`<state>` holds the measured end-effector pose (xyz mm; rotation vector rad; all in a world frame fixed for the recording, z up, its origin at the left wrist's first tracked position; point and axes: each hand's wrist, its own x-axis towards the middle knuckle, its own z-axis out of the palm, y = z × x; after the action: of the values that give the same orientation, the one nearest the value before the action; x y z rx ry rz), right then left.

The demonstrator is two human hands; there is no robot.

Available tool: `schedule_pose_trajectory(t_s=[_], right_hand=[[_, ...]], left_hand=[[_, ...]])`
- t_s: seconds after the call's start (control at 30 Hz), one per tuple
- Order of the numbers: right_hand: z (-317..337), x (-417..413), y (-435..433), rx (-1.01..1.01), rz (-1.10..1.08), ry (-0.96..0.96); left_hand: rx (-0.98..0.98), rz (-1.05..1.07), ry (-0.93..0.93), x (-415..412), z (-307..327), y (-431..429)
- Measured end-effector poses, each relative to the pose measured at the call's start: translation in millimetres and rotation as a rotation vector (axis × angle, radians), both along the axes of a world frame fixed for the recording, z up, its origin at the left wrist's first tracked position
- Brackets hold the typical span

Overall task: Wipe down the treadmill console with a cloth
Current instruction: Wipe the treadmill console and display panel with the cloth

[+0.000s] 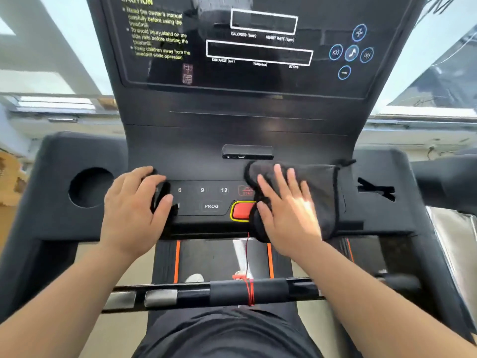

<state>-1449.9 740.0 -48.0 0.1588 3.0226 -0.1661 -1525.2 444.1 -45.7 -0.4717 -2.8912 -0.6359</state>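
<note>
While the left hand [134, 205] lies flat, right fingers [281, 182] press the cloth [322, 192] flat.

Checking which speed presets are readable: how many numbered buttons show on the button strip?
3: white numerals 6, 9 and 12 sit in a row between the hands. The left hand and the dark grey cloth may hide others.

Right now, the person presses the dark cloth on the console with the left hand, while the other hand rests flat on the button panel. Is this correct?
Not quite. The head view shows the right hand pressing the dark cloth on the console, not the left. The left hand is the one that rests flat on the button panel.
</note>
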Motion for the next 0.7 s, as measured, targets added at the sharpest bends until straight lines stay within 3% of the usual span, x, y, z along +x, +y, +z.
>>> schedule_pose_trajectory(t_s=[0.17, 0.23, 0.33, 0.4, 0.47, 0.6, 0.7], right_hand=[[-6.1, 11.8, -20.7, -0.022, 0.158, 0.023], [-5.3, 17.6, 12.4, 0.018, 0.003, 0.005], [-2.7, 25.6, 53.5, 0.061, -0.409, 0.04], [0.1, 18.6, 43.6, 0.068, -0.514, 0.018], [1.4, 6.5, 10.1, 0.082, -0.442, 0.038], [-9.3, 2.3, -61.3, -0.016, -0.034, 0.119], [-10.8, 14.4, -41.8, 0.033, 0.214, 0.073]], left_hand=[[0.012, -0.034, -0.004, -9.7, -3.5, -21.9], [0.033, -0.051, -0.009, -12.3, -4.9, -26.9], [0.055, -0.086, -0.011, -13.6, -6.3, -32.6], [0.063, -0.101, -0.025, -13.7, -6.9, -36.7], [0.07, -0.112, -0.044, -14.4, -6.1, -40.5], [0.072, -0.139, -0.065, -16.4, -5.9, -45.9], [0.089, -0.148, -0.086, -19.9, -5.5, -49.2]])
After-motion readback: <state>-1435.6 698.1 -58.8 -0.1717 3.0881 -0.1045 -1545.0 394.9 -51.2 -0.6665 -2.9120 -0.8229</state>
